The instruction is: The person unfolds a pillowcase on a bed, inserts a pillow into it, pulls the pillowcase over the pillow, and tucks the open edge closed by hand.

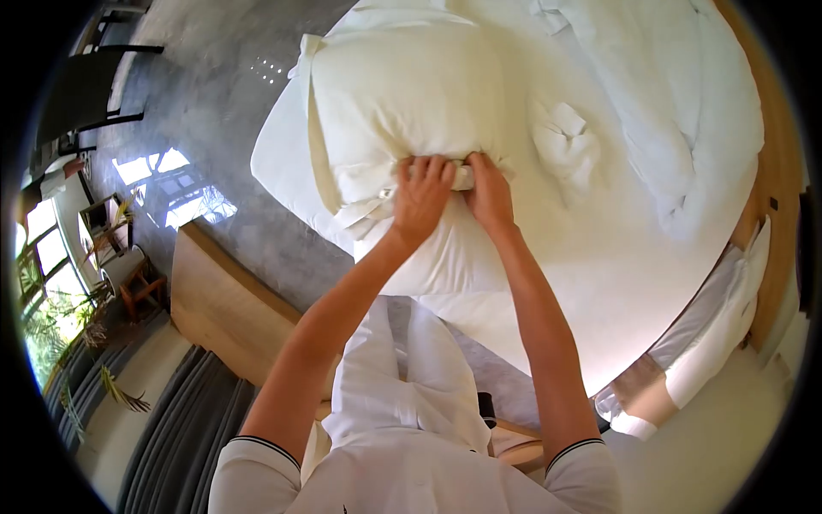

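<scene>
A plump white pillow (419, 86) lies near the bed's edge in front of me, with a white pillowcase (318, 146) around it whose flat border runs down the left side. Across its middle the fabric is bunched into a fold. My left hand (421, 197) is closed on that gathered cloth, fingers curled over the fold. Just beside it, my right hand (491, 193) grips the same fold, its fingertips partly hidden in the fabric. A further puffed white part bulges below my hands, toward my body.
A white sheet (556, 291) covers the bed. To the right lie a crumpled white cloth (567, 141) and a rumpled duvet (685, 94). A wooden panel (227, 300) stands at lower left, dark curtains (184, 437) behind it. A dark chair (81, 94) stands on the grey floor (210, 103).
</scene>
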